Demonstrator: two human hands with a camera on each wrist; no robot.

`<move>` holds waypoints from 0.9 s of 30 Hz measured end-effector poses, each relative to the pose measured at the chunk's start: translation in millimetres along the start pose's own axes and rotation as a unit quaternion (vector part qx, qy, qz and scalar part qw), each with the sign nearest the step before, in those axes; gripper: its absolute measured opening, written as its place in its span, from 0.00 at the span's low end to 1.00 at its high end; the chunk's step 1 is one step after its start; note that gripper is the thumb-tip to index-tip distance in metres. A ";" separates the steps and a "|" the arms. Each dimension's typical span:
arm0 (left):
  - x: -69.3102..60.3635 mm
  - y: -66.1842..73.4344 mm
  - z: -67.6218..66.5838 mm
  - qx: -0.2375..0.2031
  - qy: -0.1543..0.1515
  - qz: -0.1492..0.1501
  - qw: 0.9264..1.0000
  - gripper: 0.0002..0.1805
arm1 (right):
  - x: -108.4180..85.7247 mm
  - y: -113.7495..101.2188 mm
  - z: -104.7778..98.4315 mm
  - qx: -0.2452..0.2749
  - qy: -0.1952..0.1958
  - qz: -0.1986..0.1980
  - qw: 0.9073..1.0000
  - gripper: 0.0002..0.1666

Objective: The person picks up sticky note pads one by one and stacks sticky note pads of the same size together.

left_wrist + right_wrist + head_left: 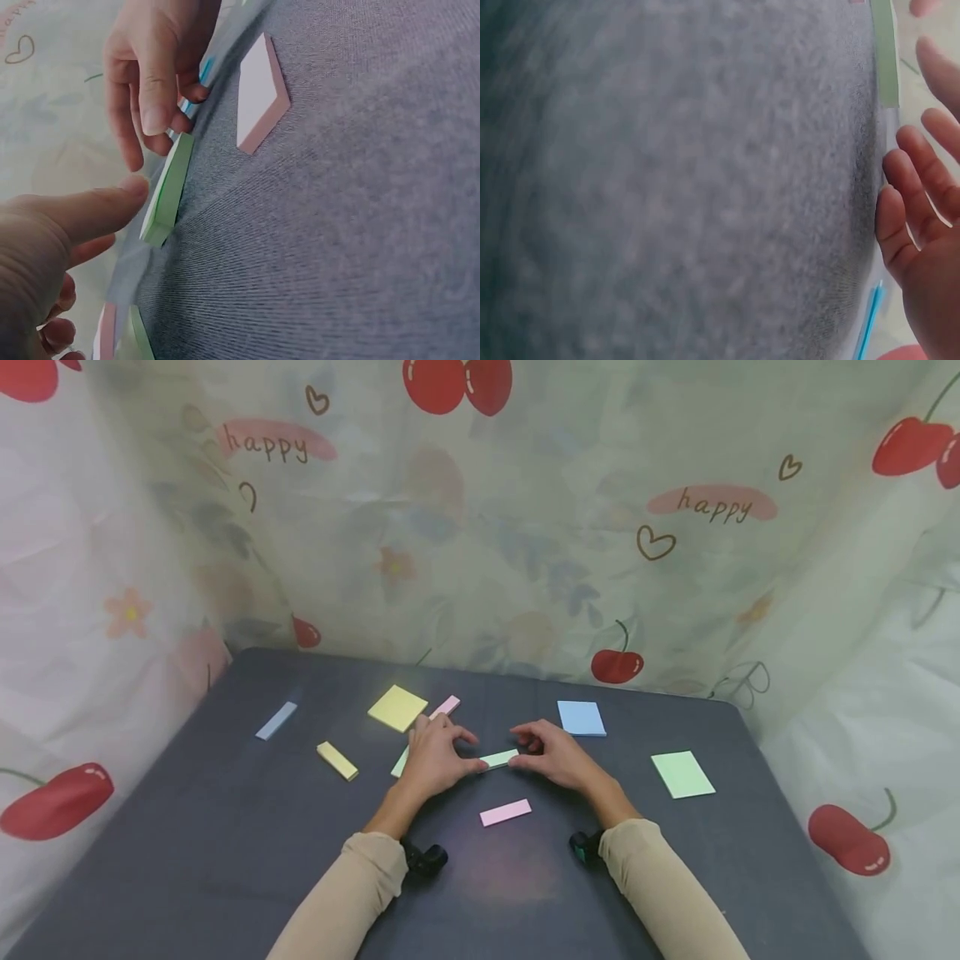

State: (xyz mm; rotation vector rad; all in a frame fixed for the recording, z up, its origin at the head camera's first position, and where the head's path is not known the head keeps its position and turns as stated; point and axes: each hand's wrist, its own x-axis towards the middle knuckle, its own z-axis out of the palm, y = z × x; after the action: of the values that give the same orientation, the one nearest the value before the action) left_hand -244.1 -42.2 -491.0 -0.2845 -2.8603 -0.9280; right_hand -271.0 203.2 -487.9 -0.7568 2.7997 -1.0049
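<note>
A narrow pale green pad (498, 760) lies between the two hands on the dark cloth; its green side (172, 191) shows in the left wrist view. My left hand (438, 756) has its thumb tip at the pad's left end, fingers apart from the thumb. At the right end is the thumb of my right hand (558, 756), its fingers loosely bent. In the right wrist view the right hand's fingers (919, 187) are spread below the green pad (886, 56). Just nearer the body lies a narrow pink pad (506, 812).
Left of the hands are a square yellow pad (397, 708), a narrow yellow pad (337, 761) and a narrow blue pad (276, 721). Another pink strip (448, 705) and green strip (400, 764) are partly behind my left hand. Square blue (581, 718) and green (682, 774) pads lie to the right.
</note>
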 end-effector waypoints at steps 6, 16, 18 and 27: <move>-1.2 -0.8 0.7 0.020 -0.014 -0.006 1.000 0.20 | 1.4 -1.8 0.6 -0.005 -0.014 0.004 1.000 0.27; -0.4 -0.7 0.8 0.016 -0.044 -0.014 0.999 0.14 | 0.9 -3.7 1.4 -0.020 -0.030 0.019 0.999 0.18; -0.1 -1.0 1.5 0.020 -0.049 -0.010 0.999 0.14 | 1.4 -4.2 1.8 -0.024 -0.032 0.022 0.999 0.16; 0.8 -2.9 3.3 0.038 -0.040 0.017 0.998 0.10 | 2.0 -6.9 2.4 -0.029 -0.036 0.039 0.998 0.13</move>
State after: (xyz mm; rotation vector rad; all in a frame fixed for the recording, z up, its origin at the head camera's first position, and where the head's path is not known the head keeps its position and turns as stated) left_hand -245.7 -42.4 -495.2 -0.3687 -2.9453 -0.8188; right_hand -269.3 196.3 -485.4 -0.6696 2.7841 -0.8714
